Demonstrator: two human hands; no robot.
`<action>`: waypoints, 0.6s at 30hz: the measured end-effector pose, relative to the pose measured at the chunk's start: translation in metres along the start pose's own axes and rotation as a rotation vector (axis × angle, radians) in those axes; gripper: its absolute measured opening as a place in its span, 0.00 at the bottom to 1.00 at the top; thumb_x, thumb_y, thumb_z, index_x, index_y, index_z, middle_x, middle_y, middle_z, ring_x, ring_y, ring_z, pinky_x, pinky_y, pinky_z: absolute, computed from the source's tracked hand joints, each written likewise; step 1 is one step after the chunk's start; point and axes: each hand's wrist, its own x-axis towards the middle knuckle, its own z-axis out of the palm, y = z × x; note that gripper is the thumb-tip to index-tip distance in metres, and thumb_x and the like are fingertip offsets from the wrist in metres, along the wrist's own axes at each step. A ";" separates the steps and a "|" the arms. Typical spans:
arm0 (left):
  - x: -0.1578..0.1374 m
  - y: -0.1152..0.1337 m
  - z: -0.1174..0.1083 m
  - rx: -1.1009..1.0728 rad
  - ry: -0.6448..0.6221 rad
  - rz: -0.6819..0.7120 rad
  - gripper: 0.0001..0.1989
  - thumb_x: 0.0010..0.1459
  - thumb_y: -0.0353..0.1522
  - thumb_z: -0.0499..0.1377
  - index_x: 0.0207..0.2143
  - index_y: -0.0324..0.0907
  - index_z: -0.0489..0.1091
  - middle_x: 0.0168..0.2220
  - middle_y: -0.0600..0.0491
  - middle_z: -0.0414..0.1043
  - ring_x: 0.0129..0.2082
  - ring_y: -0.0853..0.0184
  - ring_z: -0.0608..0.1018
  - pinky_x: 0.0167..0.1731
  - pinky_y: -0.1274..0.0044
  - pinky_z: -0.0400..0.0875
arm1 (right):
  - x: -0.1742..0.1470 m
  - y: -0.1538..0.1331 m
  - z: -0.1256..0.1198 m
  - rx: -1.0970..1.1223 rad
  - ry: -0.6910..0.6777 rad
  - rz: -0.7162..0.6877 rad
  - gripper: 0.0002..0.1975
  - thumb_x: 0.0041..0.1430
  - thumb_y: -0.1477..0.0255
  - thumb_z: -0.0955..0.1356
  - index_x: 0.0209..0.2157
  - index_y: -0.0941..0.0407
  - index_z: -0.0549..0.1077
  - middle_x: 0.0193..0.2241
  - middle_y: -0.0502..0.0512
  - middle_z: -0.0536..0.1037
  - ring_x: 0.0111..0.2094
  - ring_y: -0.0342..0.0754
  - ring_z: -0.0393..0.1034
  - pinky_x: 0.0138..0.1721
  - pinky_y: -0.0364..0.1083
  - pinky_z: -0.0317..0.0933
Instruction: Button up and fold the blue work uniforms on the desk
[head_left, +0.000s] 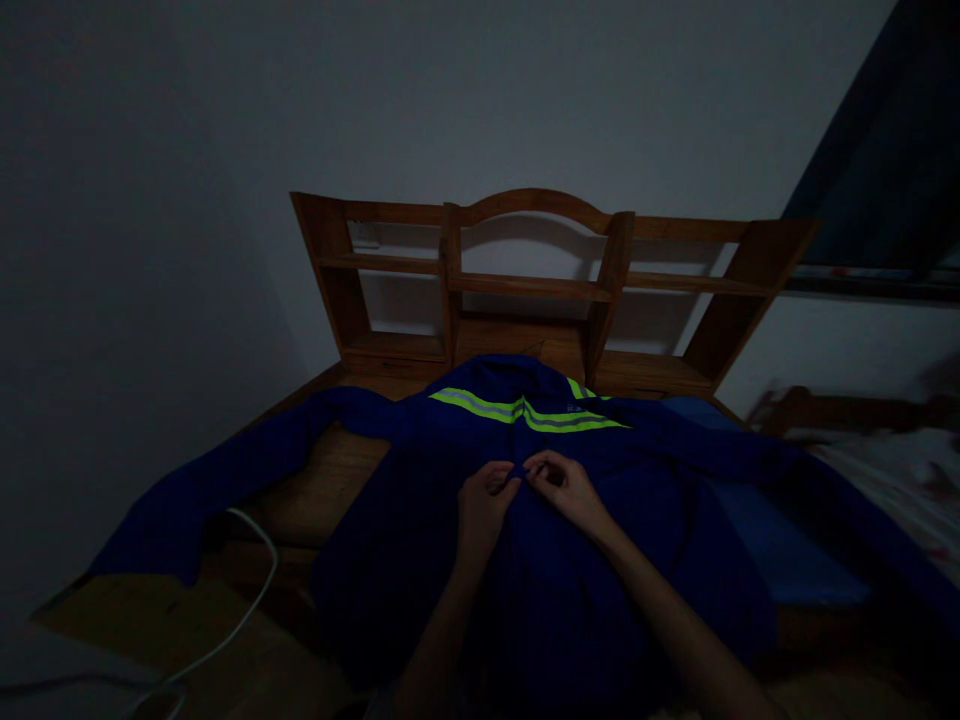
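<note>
A dark blue work jacket lies spread on the wooden desk, front side up, its sleeves stretched out left and right. Yellow-green reflective strips with a grey middle band cross its chest. At the front opening, just below the strips, my left hand pinches the jacket's edge between thumb and fingers. Close beside it, my right hand has its fingertips pinched on the same front edge. Whether a button or a zip is between the fingers is too dark to see.
Behind the jacket stands a wooden shelf unit against the wall. A white cable hangs at the left by the bare desk top. Under the right sleeve lies a blue flat item. A bed with pale bedding is at the far right.
</note>
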 end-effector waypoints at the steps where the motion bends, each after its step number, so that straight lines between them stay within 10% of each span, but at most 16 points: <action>1: 0.000 0.000 0.000 0.009 -0.001 0.004 0.11 0.49 0.33 0.61 0.37 0.40 0.72 0.33 0.49 0.76 0.35 0.65 0.78 0.35 0.77 0.72 | 0.000 0.000 0.000 0.000 -0.001 -0.001 0.09 0.53 0.71 0.65 0.37 0.57 0.72 0.27 0.50 0.72 0.26 0.41 0.64 0.27 0.40 0.57; 18: -0.002 0.004 0.000 0.129 0.067 0.036 0.10 0.49 0.35 0.61 0.34 0.39 0.73 0.31 0.50 0.75 0.30 0.66 0.77 0.32 0.78 0.71 | -0.001 -0.001 0.002 -0.053 -0.015 -0.068 0.10 0.52 0.73 0.66 0.39 0.56 0.70 0.30 0.50 0.73 0.26 0.39 0.65 0.28 0.39 0.58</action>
